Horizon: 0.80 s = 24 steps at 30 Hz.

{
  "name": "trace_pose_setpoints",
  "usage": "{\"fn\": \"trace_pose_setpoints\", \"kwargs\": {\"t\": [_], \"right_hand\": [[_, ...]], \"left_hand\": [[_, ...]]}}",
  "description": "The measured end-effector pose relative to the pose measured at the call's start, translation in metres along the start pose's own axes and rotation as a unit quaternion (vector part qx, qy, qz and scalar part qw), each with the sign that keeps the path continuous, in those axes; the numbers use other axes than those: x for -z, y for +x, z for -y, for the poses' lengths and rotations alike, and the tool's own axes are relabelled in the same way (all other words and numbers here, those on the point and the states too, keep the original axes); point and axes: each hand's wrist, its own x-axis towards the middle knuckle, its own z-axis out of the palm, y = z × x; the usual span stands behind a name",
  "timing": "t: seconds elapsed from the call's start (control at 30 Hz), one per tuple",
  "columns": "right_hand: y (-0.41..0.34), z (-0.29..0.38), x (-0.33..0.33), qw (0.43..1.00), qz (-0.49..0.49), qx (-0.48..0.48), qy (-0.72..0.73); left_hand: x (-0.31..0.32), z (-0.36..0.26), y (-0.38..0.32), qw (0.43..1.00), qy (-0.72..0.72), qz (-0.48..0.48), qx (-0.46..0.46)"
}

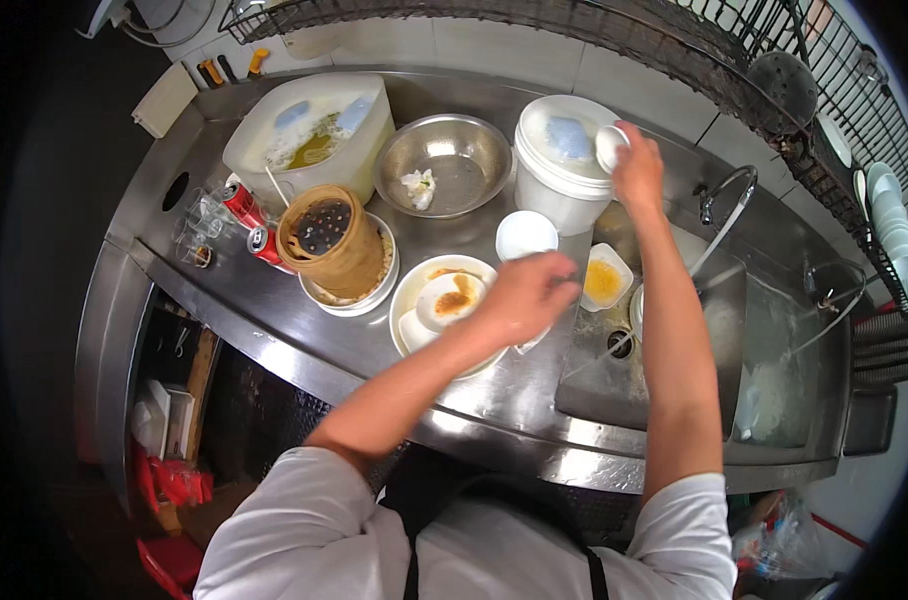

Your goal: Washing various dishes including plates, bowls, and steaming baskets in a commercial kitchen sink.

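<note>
My right hand grips a small white cup at the rim of a white plastic bucket. The bucket holds cloudy water and a blue sponge. My left hand, blurred, is over the right side of a large white bowl, its fingers loosely apart and nothing visible in them. Inside that bowl are smaller white dishes with a brown sauce-stained one on top. Just beyond my left hand stands a white bowl, partly hidden by it. A square dish with yellow residue lies by the sink's edge.
At left are a tub of soapy water, a bamboo steamer in stacked bowls, red cans and glasses. A metal basin holds a crumpled tissue. Water runs from a tap hose into the sink; a wire rack hangs above.
</note>
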Motion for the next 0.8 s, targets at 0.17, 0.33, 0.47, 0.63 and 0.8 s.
{"fn": "trace_pose_setpoints", "kwargs": {"t": [0.17, 0.33, 0.47, 0.63, 0.8], "right_hand": [[0.003, -0.015, -0.031, 0.985, 0.061, -0.014, -0.161], [-0.108, 0.108, -0.006, 0.929, 0.344, -0.131, 0.027], [-0.168, 0.137, -0.011, 0.829, 0.542, -0.105, -0.091], [-0.195, 0.133, -0.013, 0.867, 0.439, -0.231, 0.042], [-0.182, 0.138, 0.029, 0.79, 0.312, -0.364, 0.382]], "left_hand": [[0.079, 0.05, -0.067, 0.982, 0.175, -0.054, 0.054], [0.105, 0.085, -0.086, 0.97, 0.152, 0.023, 0.189], [0.093, 0.099, -0.065, 0.946, 0.022, 0.128, 0.296], [0.089, 0.082, -0.072, 0.97, -0.07, -0.004, 0.233], [0.091, 0.029, -0.051, 0.989, -0.036, 0.004, 0.147]]}}
